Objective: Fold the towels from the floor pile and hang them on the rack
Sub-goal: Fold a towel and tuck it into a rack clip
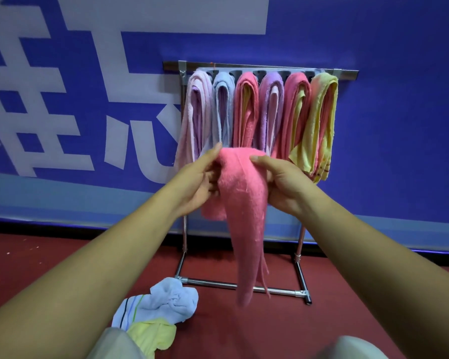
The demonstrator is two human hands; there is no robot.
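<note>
A pink towel [244,203] hangs long and narrow in front of me, its lower end dangling near the rack's base bar. My left hand [197,182] grips its upper left edge and my right hand [283,182] grips its upper right edge. Behind it stands a metal rack [259,66] holding several folded towels side by side: pale pink, light blue, pink, purple, pink and yellow. On the floor at lower left lies a pile with a light blue towel [166,299] and a yellow towel [151,335].
The rack's chrome base frame [283,291] rests on the red floor [244,332]. A blue wall banner with large white characters [62,99] runs right behind the rack. My knees show at the bottom edge.
</note>
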